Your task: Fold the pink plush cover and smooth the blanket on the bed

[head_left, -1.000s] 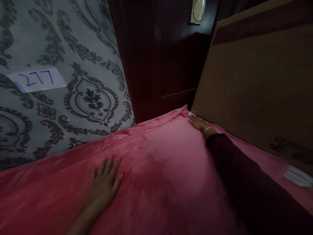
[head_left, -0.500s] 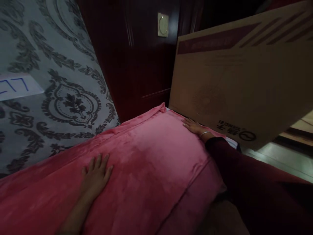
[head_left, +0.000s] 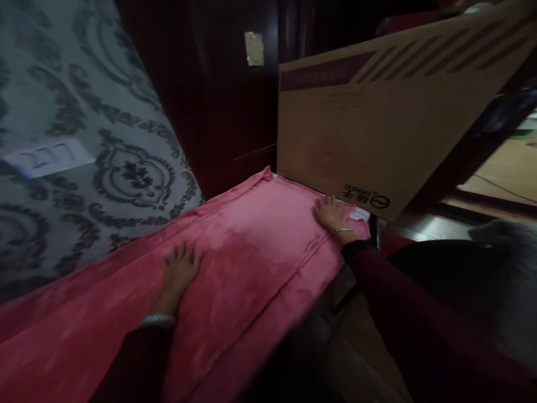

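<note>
Plush cover (head_left: 235, 280) lies under the spread left hand (head_left: 181, 270) and loosely spread right hand (head_left: 329, 216), now shifted nearer, leaving the far corner (head_left: 267, 174) unpressed.

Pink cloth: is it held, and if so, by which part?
The left hand lies spread on the pink cloth, gripping nothing; whether the right hand, near its far end, grips it cannot be told.

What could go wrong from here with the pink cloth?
1. The pink cloth might wrinkle if the left hand, spread on it, slides.
2. The right hand might bump the cardboard box standing close beyond it.
3. The cloth could ride up at its right corner, where a white strip shows.
</note>
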Available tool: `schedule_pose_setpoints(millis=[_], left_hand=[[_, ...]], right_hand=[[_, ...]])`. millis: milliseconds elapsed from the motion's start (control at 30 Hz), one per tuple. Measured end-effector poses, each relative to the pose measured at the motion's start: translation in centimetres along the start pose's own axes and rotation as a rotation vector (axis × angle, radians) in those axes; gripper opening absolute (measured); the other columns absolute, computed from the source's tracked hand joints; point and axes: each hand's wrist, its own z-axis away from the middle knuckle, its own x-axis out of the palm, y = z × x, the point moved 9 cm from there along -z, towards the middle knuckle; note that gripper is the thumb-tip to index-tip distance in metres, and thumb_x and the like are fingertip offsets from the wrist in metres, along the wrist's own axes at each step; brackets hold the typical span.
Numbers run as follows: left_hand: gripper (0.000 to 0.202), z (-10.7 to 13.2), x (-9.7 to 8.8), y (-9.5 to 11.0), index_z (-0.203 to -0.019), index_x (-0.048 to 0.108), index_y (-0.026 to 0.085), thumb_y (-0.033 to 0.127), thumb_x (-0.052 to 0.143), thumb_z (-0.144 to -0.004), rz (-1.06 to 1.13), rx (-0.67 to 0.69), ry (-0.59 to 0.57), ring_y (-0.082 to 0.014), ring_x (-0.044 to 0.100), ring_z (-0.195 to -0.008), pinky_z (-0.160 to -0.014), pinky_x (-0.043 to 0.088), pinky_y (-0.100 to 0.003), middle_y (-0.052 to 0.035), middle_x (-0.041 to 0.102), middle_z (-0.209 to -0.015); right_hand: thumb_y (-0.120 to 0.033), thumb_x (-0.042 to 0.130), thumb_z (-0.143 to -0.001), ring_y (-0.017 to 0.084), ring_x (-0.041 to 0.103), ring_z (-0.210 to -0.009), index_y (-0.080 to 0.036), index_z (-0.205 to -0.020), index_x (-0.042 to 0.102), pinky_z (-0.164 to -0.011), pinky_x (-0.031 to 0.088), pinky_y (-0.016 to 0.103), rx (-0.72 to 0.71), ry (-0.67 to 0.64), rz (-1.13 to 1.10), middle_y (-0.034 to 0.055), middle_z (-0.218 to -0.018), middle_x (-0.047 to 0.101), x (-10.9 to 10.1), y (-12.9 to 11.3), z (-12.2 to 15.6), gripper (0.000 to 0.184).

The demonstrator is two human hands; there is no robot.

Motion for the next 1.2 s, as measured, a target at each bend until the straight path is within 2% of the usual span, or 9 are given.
schedule_pose_setpoints(millis=[133, 233, 333, 467, 533, 667, 800, 900, 1200], left_hand=[[0.061, 2.4, -0.9, 2.3, -0.16, 0.044, 0.015, 0.042, 0.033, -0.106, 0.072, 0.058, 0.003, -0.0366, 0.037, -0.154, -0.124, 0.029, -0.063, -0.0186, 0.044, -0.165], [0.063, 6.2, 0.2, 7.1, -0.163, 0.04, 0.021, 0.047, 0.04, -0.105, 0.137, 0.319, -0.068, -0.0329, 0.027, -0.16, -0.129, 0.023, -0.058, -0.0131, 0.034, -0.172], [0.065, 10.7, 1.6, 10.8, -0.165, 0.035, 0.027, 0.052, 0.039, -0.105, 0.155, 0.508, -0.124, -0.0327, 0.012, -0.164, -0.132, 0.01, -0.061, -0.0073, 0.021, -0.176], [0.066, 14.2, 2.9, 12.3, -0.167, 0.03, 0.029, 0.054, 0.034, -0.106, 0.197, 0.57, -0.224, -0.0301, 0.012, -0.164, -0.132, 0.011, -0.06, -0.006, 0.022, -0.176], [0.067, 15.1, 2.8, 12.8, -0.167, 0.028, 0.03, 0.055, 0.036, -0.105, 0.208, 0.572, -0.23, -0.0308, 0.015, -0.164, -0.131, 0.015, -0.06, -0.0069, 0.023, -0.176], [0.07, 16.8, 1.7, 14.3, -0.167, 0.03, 0.023, 0.053, 0.041, -0.104, 0.203, 0.506, -0.15, -0.0329, 0.017, -0.163, -0.131, 0.016, -0.061, -0.0123, 0.025, -0.175], [0.068, 20.1, 1.2, 15.0, -0.165, 0.033, 0.018, 0.047, 0.043, -0.105, 0.222, 0.49, -0.147, -0.0303, 0.023, -0.162, -0.131, 0.019, -0.057, -0.0151, 0.029, -0.173], [0.065, 22.6, 0.5, 12.8, -0.163, 0.037, 0.021, 0.045, 0.047, -0.104, 0.222, 0.486, -0.114, -0.0292, 0.027, -0.16, -0.131, 0.018, -0.059, -0.0144, 0.034, -0.171], [0.066, 30.2, 0.3, -3.2, -0.162, 0.041, 0.024, 0.048, 0.052, -0.101, 0.119, 0.008, -0.007, -0.0384, 0.028, -0.159, -0.124, 0.025, -0.069, -0.0163, 0.034, -0.171]], right_hand=[[-0.047, 0.034, -0.109, 0.034, 0.033, -0.157, -0.028, -0.165, 0.037, -0.118, 0.039, 0.063, -0.2, -0.059, -0.089, 0.0114, -0.172, 0.03, 1.1, -10.3, 3.0, 0.059], [-0.051, 0.029, -0.109, 0.033, 0.024, -0.16, -0.036, -0.168, 0.029, -0.121, 0.034, 0.064, -0.426, -0.161, -0.136, 0.0054, -0.175, 0.023, 2.6, -15.5, 6.6, 0.06], [-0.051, 0.027, -0.109, 0.033, 0.025, -0.159, -0.034, -0.167, 0.032, -0.123, 0.03, 0.065, -0.462, -0.22, -0.089, 0.005, -0.174, 0.026, 3.5, -15.5, 9.1, 0.06], [-0.053, 0.025, -0.109, 0.04, 0.032, -0.155, -0.03, -0.164, 0.039, -0.117, 0.032, 0.072, -0.273, -0.199, -0.045, 0.0108, -0.172, 0.033, 2.6, -13.7, 10.8, 0.062], [-0.055, 0.024, -0.108, 0.041, 0.032, -0.155, -0.029, -0.165, 0.039, -0.115, 0.034, 0.072, -0.257, -0.149, -0.079, 0.0135, -0.171, 0.034, 1.5, -15.3, 12.2, 0.064], [-0.052, 0.027, -0.109, 0.035, 0.03, -0.157, -0.033, -0.165, 0.037, -0.12, 0.033, 0.064, -0.521, -0.117, -0.144, 0.0073, -0.172, 0.033, 0.7, -21.4, 16.3, 0.06], [-0.044, 0.029, -0.109, 0.033, 0.035, -0.155, -0.031, -0.161, 0.046, -0.12, 0.034, 0.06, -0.53, -0.088, -0.105, 0.0062, -0.168, 0.041, 1.4, -21.6, 18.2, 0.056], [-0.041, 0.028, -0.109, 0.034, 0.039, -0.152, -0.029, -0.158, 0.051, -0.118, 0.037, 0.059, -0.524, -0.024, -0.124, 0.0077, -0.165, 0.046, 1.6, -20.7, 18.4, 0.055], [-0.042, 0.028, -0.109, 0.031, 0.041, -0.151, -0.029, -0.153, 0.056, -0.117, 0.038, 0.056, -0.512, 0.04, -0.156, 0.0061, -0.162, 0.051, 2.0, -20.2, 18.7, 0.054]])
